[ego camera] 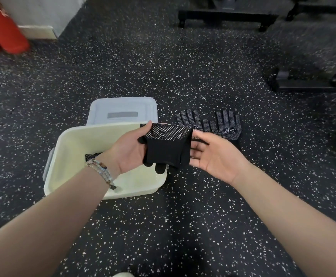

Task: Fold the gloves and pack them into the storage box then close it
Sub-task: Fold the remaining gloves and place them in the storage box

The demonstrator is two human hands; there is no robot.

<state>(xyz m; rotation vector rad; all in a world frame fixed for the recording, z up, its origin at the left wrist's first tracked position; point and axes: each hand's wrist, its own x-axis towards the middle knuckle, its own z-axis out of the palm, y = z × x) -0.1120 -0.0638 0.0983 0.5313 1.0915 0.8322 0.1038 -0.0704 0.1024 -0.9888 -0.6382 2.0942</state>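
My left hand [128, 151] grips a folded black glove [168, 145] with white grip dots, held above the right rim of the open white storage box [63, 176]. My right hand [213, 156] is open, palm up, its fingers touching the glove's right edge. Inside the box, a piece of another dotted glove [92, 156] shows behind my left wrist. Two black dotted gloves [219, 124] lie flat on the floor to the right of the box. The translucent lid [123, 108] lies on the floor just behind the box.
The floor [163, 226] is black rubber with white speckles. Dark bench frames [227, 17] stand at the back and at the right [313, 80]. Red padded cylinders [1, 31] lean by a white wall at top left.
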